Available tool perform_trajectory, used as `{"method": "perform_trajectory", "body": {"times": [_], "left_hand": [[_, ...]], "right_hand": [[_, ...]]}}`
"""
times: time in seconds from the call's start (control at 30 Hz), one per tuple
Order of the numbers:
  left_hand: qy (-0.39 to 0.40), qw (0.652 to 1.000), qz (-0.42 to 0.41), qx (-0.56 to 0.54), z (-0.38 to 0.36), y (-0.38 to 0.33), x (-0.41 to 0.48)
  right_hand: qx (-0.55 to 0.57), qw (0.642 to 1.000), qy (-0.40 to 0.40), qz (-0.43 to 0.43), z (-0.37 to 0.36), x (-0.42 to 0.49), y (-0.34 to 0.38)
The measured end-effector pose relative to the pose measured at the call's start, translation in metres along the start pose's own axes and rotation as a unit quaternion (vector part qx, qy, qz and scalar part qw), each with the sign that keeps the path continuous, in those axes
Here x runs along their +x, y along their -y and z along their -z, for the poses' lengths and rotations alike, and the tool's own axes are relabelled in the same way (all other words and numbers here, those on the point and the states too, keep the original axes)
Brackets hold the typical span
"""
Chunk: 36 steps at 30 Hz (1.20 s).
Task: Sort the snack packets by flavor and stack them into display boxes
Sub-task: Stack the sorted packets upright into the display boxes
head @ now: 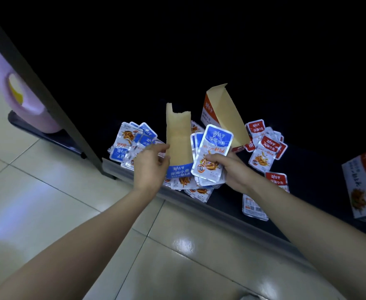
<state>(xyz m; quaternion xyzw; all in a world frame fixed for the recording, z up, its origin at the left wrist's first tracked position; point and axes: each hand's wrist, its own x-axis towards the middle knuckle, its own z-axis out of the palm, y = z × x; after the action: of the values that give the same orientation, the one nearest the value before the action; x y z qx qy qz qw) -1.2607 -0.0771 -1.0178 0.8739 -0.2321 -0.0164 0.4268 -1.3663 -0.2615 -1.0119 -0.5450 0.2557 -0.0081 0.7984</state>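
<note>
On a dark table top (307, 169) stands an opened blue display box (178, 144), its brown inside facing me. My left hand (149, 165) holds its left wall, thumb on the edge. My right hand (227, 167) grips a stack of blue snack packets (212, 154) just right of that box. A red display box (223, 118) stands open behind. Blue packets (130, 144) lie heaped at the left, and more blue ones (190, 187) lie under the box. Red packets (266, 146) lie at the right.
A closed red snack carton (364, 185) sits at the far right of the table. One packet (253, 206) lies back side up near the table's metal front edge (199, 204). Pale floor tiles (47, 191) and a pink object (26, 94) are at the left.
</note>
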Motion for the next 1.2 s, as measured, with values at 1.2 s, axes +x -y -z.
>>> {"method": "perform_trajectory", "body": {"times": [1.2], "left_hand": [[0.073,0.96,0.038,-0.267,0.01,-0.034,0.016]], "right_hand": [[-0.134,0.979,-0.017,0.155,-0.061,0.013,0.028]]}}
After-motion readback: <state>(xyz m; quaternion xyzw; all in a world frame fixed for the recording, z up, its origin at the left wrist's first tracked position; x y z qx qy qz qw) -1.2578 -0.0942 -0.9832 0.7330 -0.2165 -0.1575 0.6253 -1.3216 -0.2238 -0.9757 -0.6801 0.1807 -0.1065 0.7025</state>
